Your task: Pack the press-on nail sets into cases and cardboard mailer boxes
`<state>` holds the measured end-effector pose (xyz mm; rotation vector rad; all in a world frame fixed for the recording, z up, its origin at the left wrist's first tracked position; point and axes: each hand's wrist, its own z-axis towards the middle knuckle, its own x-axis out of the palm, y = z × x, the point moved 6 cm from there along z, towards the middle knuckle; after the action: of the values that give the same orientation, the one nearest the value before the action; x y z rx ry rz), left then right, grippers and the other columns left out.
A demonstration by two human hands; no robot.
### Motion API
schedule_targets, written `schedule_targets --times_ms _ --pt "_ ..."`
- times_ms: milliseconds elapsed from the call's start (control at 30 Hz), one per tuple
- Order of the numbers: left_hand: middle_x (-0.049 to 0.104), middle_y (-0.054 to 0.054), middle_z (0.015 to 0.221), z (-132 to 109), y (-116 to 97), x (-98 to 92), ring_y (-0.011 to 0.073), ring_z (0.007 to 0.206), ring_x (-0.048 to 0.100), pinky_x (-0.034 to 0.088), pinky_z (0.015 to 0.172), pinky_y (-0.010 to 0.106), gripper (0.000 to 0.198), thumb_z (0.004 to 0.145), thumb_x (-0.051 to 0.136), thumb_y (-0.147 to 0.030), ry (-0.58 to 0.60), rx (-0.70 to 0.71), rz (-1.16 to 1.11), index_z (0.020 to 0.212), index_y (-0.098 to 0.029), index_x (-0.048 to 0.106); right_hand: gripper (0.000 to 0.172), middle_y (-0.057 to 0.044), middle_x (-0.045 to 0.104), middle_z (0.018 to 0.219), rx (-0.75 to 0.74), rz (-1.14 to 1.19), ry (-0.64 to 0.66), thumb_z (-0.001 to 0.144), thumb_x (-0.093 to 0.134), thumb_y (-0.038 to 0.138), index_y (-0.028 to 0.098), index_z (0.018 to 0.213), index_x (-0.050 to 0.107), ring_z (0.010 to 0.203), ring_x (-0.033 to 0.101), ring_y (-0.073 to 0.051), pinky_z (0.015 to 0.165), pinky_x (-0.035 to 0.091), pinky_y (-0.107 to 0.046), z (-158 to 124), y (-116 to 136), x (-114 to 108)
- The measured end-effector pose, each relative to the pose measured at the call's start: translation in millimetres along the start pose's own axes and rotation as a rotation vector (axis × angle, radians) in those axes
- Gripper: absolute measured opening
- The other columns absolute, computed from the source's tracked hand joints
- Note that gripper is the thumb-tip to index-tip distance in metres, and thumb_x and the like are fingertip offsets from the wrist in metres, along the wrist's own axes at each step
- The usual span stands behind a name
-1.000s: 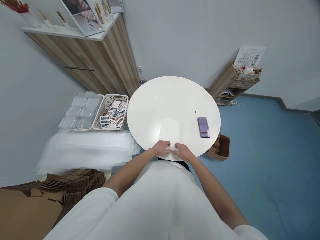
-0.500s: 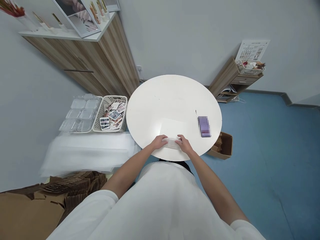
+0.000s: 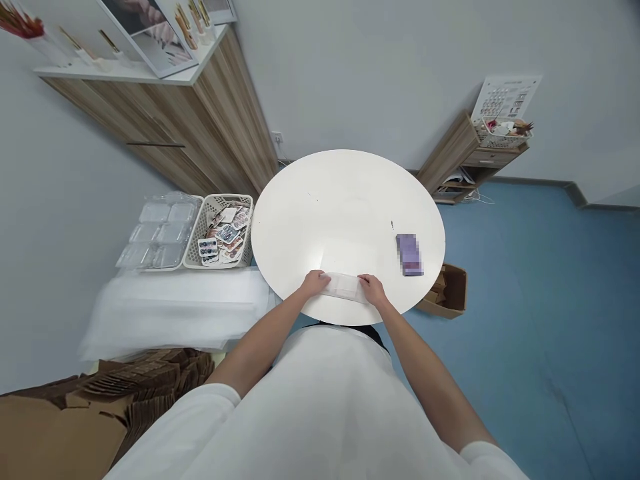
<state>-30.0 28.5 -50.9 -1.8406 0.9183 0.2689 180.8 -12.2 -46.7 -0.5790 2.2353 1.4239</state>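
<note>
A translucent white packing sheet point(image 3: 344, 286), folded into a narrow flat strip, lies at the near edge of the round white table point(image 3: 350, 193). My left hand point(image 3: 315, 283) is closed on its left end, thumb on top. The right end is gripped by my right hand point(image 3: 372, 290), with the fingers curled over the edge. Pale lines show through the strip, but I cannot make out what is inside it. To the right of my right hand, a purple pixelated rectangular object point(image 3: 410, 255) lies on the table.
Left of the table are a basket of printed cards point(image 3: 225, 233), clear plastic trays point(image 3: 160, 230) and a stack of white sheets point(image 3: 175, 303). Flattened cardboard point(image 3: 60, 427) is at lower left. An open carton point(image 3: 454, 291) stands on the floor at right.
The flat part of the sheet that lay beyond my hands has been folded in, leaving a wider strip in view. My hands have moved slightly apart to its ends.
</note>
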Motion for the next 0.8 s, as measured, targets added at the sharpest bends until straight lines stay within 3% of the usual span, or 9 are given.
schedule_targets --times_ms 300,800 --pt "0.049 0.000 0.056 -3 1 -5.4 0.0153 0.058 0.052 0.032 0.049 0.024 0.027 0.074 0.046 -0.038 0.013 -0.037 0.199 0.055 -0.019 0.045 0.029 -0.005 0.061 0.099 0.025 -0.017 -0.112 0.076 0.041 0.023 0.021 0.100 0.057 0.093 0.055 -0.018 0.083 0.042 -0.033 -2 -3 -4" --pt "0.060 0.005 0.078 -14 5 -7.4 0.0194 0.072 0.056 0.037 0.055 0.027 0.025 0.075 0.044 -0.043 -0.019 -0.095 0.381 0.076 -0.019 0.052 0.028 -0.009 0.053 0.100 0.025 -0.125 -0.247 0.074 0.043 0.023 0.018 0.099 0.052 0.094 0.051 -0.022 0.080 0.040 -0.035 -11 -10 -7"
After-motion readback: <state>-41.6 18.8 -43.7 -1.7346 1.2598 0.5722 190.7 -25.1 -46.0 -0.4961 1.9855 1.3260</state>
